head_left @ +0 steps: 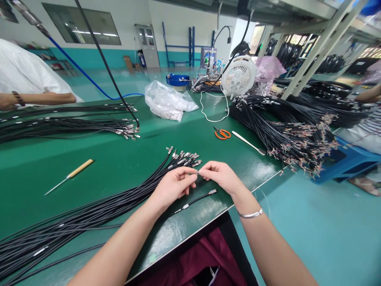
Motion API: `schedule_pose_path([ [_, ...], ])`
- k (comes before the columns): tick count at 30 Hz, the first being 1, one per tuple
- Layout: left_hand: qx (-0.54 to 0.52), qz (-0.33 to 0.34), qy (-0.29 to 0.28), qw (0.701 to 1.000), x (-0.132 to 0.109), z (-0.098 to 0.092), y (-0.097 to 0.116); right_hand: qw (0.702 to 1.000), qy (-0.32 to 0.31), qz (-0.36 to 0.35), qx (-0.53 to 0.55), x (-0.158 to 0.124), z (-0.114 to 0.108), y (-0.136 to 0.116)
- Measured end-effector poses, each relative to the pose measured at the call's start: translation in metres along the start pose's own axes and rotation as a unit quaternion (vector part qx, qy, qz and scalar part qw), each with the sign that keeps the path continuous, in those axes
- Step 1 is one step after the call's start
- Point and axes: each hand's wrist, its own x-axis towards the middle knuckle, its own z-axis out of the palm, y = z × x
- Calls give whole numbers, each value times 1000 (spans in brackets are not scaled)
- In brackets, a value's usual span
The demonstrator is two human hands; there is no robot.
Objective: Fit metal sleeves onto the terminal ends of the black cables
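Observation:
My left hand is closed, thumb and forefinger pinched at the end of a black cable that runs in under my forearm. My right hand meets it fingertip to fingertip, also in a pinch. Between them shows a tiny dark and metallic piece, too small to name. Just behind the hands lies a bundle of black cables with metal connectors at its ends. In front of my hands, a single cable with a metal connector and a white label rests on the green table.
A wooden-handled awl lies at left. Beyond are orange-handled scissors, a white stick tool, a plastic bag and a fan. Cable piles fill the right. A co-worker's arm is at far left.

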Motion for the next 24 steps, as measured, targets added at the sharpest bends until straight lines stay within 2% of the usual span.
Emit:
schedule_pose_path([
  [4,19,-10,27,999,0,2,-1,1000,-5,-2,6,0,-1,-2],
  [17,-76,-7,-16,997,6,-2,-8,999,-29,-8,21,0,0,-4],
  [24,-112,-23,-23,993,7,-1,-8,1000,-8,-14,-5,1,2,-3],
])
